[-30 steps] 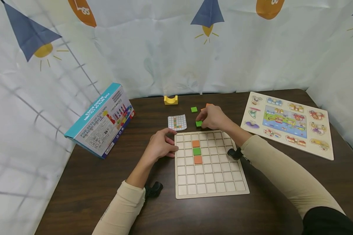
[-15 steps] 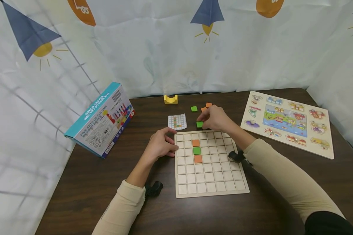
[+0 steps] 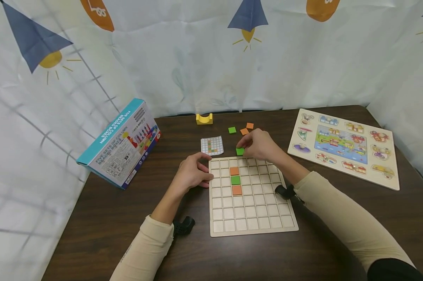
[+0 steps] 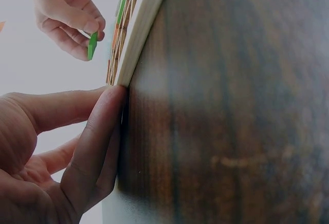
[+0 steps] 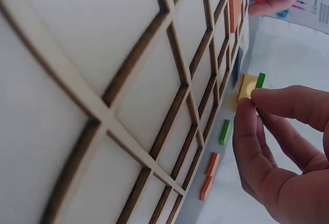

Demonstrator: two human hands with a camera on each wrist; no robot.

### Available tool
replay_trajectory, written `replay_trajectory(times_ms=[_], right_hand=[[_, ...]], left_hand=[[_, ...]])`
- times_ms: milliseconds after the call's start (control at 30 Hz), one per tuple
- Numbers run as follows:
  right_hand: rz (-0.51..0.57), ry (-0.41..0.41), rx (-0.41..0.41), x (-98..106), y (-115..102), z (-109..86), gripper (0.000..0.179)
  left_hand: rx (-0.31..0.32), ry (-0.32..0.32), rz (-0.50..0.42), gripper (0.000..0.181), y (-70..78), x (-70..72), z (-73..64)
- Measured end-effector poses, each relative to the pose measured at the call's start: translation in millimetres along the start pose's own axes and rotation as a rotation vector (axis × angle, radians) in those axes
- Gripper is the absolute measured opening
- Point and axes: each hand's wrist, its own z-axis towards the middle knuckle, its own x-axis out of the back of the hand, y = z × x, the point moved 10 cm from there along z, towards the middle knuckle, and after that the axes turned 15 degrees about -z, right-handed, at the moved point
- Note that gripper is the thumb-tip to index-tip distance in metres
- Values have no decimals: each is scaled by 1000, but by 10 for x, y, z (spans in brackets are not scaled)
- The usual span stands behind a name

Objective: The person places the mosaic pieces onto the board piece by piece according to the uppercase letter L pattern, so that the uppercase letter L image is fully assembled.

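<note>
A square green tile [image 3: 240, 152] is pinched between the thumb and fingertips of my right hand [image 3: 259, 145], just over the far edge of the wooden grid board [image 3: 250, 224]. In the left wrist view the same green tile [image 4: 92, 47] is tilted on edge in the fingers. My left hand [image 3: 191, 172] grips the board's left edge near its far corner, thumb and finger at the rim. On the board, one column holds an orange tile [image 3: 234, 171], a green tile [image 3: 235, 180] and another orange tile [image 3: 237, 190].
Behind the board lie a small pattern card [image 3: 212, 145], a loose green tile [image 3: 232, 130], two orange tiles [image 3: 244, 132] and a yellow notched block [image 3: 204, 119]. A picture puzzle board [image 3: 380, 171] is at right, a toy box [image 3: 127, 144] at left.
My right hand has drawn slightly toward me and to the right with the green tile, uncovering the loose orange tiles behind. The left hand and board have stayed put.
</note>
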Motion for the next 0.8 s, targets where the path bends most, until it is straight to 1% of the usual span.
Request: replay_trajectory(times_ms=[233,533,800], right_hand=[[18,-16,2,-22,-15,-77,27],[53,-20,33,-62,-17,-173,26],[70,-19,20,-53,-54,-327,28]], left_hand=[[2,2,6,60,-2,0,0],[4,-2,14,60,1,-1,-5],[9,-6,19,59,-1,2,3]])
